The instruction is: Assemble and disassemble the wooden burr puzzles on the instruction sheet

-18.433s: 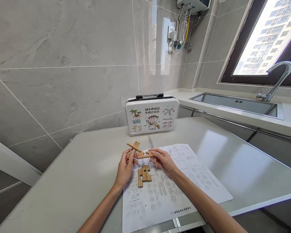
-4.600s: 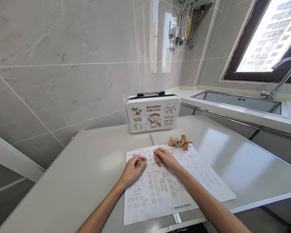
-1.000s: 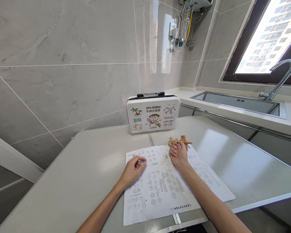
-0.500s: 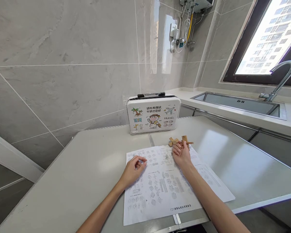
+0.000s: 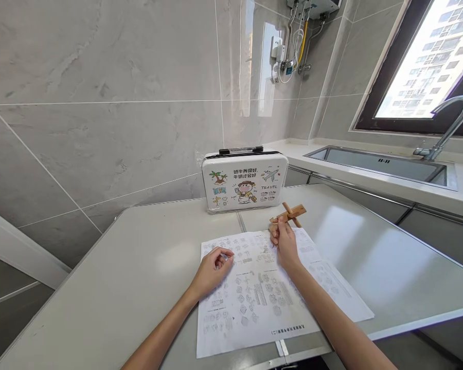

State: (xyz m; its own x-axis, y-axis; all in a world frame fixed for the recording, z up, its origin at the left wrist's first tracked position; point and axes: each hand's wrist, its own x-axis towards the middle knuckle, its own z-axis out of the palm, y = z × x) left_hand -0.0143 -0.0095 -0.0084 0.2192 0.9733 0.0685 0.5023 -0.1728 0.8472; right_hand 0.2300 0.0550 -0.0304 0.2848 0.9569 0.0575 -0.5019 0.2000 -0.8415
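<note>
My right hand (image 5: 283, 243) is closed on a wooden cross-shaped puzzle piece (image 5: 291, 213), held up above the far edge of the printed instruction sheet (image 5: 266, 293). Just in front of its fingers, another small wooden piece (image 5: 273, 221) is partly hidden by the hand. My left hand (image 5: 211, 270) rests on the left part of the sheet with its fingers curled in loosely; I see nothing in it.
A white illustrated case (image 5: 244, 182) marked TRAVEL stands against the tiled wall at the back of the grey table (image 5: 108, 288). To the right, a counter carries a steel sink (image 5: 378, 162) and a curved tap (image 5: 445, 123) under a window.
My right hand reached forward to the wooden pieces, closed on one and lifted it off the table. My left hand has stayed where it was on the sheet.
</note>
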